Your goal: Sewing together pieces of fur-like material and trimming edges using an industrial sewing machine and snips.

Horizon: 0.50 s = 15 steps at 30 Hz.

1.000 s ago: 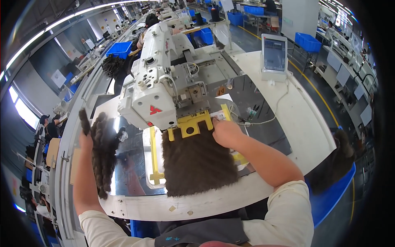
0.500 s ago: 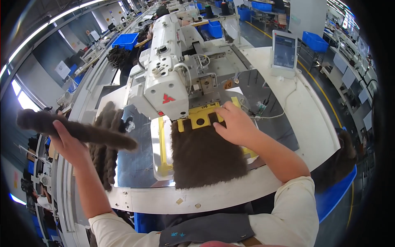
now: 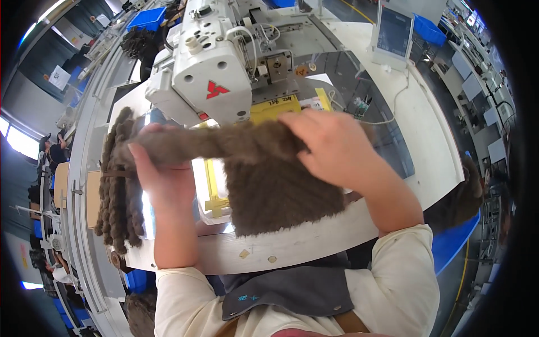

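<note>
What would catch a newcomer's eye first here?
Probably the long brown fur strip across the middle, spanning from the person's left grip to the right grip. Just beyond looms a big white sewing machine; nearer the person lies a broad brown fur piece.

Bright indoors, shadows soft. Window (image 3: pixel 21 139) far left of the left fingers burnt out white; ceiling tube light (image 3: pixel 42 20), beyond them at upper left, also blown. Left hand (image 3: pixel 164 171) smeared; right hand (image 3: pixel 337 147) softer-edged; fur strip (image 3: pixel 208 144) between the fingers blurred. Sewing-machine head (image 3: pixel 209 76) just beyond the fingers: crisp. Polished plate (image 3: pixel 362 78), past the right fingers, mirror-dark. Fisheye bends the white tabletop (image 3: pixel 306 246) nearer than the fingers; corners black.
</note>
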Available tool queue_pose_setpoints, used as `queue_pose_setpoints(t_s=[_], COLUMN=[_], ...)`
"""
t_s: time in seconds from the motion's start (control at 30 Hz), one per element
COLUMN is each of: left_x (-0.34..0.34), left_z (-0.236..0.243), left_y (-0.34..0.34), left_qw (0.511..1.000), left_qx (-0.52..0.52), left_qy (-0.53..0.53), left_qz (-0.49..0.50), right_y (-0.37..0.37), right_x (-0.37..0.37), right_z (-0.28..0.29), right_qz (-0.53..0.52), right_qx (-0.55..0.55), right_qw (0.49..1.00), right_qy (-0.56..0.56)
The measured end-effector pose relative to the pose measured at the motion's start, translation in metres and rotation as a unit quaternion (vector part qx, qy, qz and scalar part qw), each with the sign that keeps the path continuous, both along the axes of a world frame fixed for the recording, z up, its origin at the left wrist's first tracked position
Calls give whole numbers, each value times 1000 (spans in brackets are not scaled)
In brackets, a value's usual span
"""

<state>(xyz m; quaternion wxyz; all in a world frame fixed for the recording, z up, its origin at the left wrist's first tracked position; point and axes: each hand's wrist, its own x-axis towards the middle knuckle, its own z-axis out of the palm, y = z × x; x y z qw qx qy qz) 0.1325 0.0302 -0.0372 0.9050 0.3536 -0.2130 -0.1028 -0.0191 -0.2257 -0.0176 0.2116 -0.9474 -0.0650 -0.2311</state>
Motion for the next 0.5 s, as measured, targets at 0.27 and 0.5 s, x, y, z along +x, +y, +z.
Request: queue_pose_setpoints(t_s=[0.27,0.5], left_x=[1,-23], left_z=[-16,-26], left_y=[-11,-23], left_qw=[985,947], left_qx=[96,202], left_qy=[-92,-168], left_qz=[-112,-184], right_y=[-13,4], right_x=[-2,0], right_z=[1,-3], right_qz=[21,149], right_qx=[-25,64], right_qw=[999,982], right_qy=[39,95])
